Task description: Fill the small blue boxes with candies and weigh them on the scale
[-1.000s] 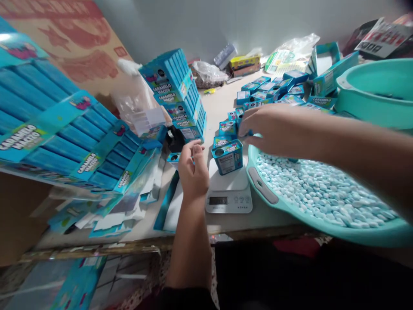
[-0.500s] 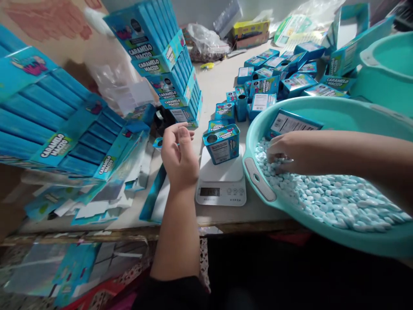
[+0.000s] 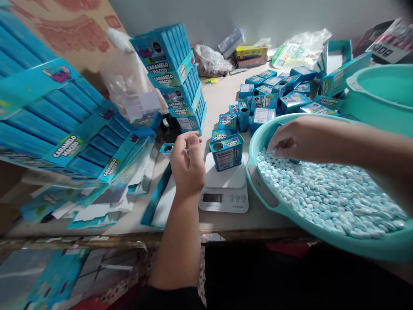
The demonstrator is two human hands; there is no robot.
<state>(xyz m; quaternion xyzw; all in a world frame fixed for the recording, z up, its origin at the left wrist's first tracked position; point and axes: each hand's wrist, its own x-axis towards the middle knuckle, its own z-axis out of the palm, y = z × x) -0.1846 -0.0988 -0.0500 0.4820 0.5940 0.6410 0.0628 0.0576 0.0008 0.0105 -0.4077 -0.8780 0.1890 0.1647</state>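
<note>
A blue candy tin (image 3: 226, 155) with a round hole in its top stands upright on a white kitchen scale (image 3: 223, 201) with a lit display. Just left of the scale my left hand (image 3: 188, 165) hovers with loosely bent fingers, thumb apart, holding nothing. Over the turquoise basin (image 3: 267, 191) is my right hand (image 3: 287, 140), its fingers curled closed on pale blue candies picked from the pile, mostly hidden by the fingers. Many more candies (image 3: 338, 198) fill the basin. A blue box in the basin is largely covered by my right hand.
Tall stacks of blue display boxes (image 3: 172, 64) stand at the back left, with bigger ones (image 3: 64, 133) at far left. Loose blue tins (image 3: 264, 101) lie in a heap behind the basin. A second turquoise basin (image 3: 383, 92) sits at right. Cardboard scraps (image 3: 97, 211) lie at left.
My right hand has risen from among the candies and now covers more of the box in the basin. My left hand keeps its pose beside the scale. The camera view has shifted slightly.
</note>
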